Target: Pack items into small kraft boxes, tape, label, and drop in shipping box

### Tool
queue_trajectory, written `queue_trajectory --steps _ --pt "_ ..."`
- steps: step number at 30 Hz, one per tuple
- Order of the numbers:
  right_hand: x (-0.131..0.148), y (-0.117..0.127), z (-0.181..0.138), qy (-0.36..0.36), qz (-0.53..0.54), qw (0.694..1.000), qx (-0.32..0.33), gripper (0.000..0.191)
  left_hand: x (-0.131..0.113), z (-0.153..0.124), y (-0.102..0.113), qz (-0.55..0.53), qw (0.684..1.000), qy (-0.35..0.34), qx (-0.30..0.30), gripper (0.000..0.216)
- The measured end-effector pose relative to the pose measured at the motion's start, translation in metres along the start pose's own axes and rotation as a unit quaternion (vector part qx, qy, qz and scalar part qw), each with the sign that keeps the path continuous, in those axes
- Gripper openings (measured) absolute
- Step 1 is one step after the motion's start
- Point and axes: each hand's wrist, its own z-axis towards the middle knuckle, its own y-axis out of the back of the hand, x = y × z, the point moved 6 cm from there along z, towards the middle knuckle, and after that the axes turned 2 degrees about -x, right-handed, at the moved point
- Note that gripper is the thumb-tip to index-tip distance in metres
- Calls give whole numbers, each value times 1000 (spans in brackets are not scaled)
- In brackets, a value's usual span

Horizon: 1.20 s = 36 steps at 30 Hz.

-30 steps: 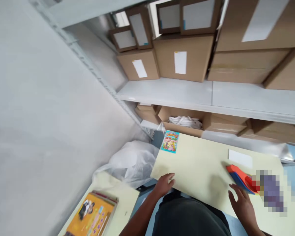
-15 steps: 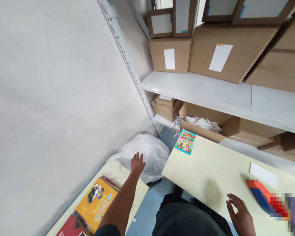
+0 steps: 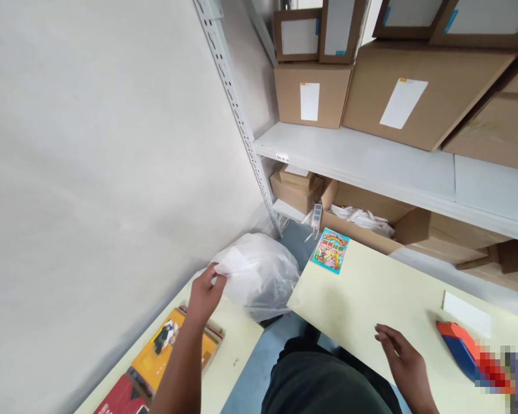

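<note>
Low against the wall sits a big translucent white plastic bag (image 3: pixel 270 273) with whitish contents. My left hand (image 3: pixel 207 290) pinches a thin white translucent sheet (image 3: pixel 228 267) at the bag's near left side; whether it is part of the bag or a separate piece I cannot tell. My right hand (image 3: pixel 401 353) hovers over the near edge of the cream table (image 3: pixel 384 287), fingers and thumb drawn together with nothing visible in them. A small blue-bordered picture book (image 3: pixel 330 250) lies at that table's far left corner, apart from both hands.
Yellow books (image 3: pixel 153 351) and a red book (image 3: pixel 121 397) lie on the left table beneath my left arm. A red-and-blue object (image 3: pixel 457 348) and a white card (image 3: pixel 467 313) lie right. Cardboard boxes (image 3: pixel 313 95) fill the shelf (image 3: pixel 349 146) behind; an open box (image 3: pixel 362 238) stands below.
My left hand has moved left and closed on the white sheet, lifting its edge. My right hand has shifted left, its fingers closer together. The view has turned slightly.
</note>
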Motion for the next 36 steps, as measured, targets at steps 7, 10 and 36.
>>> queue_trajectory --steps 7,10,36 --pt "155 -65 1 163 166 954 190 50 -114 -21 -77 -191 948 -58 247 24" --pt "178 -68 12 182 166 955 167 44 -147 -34 -130 -258 899 -65 347 31" --pt "110 2 29 -143 416 898 22 46 -149 -102 -237 -184 882 -169 398 99"
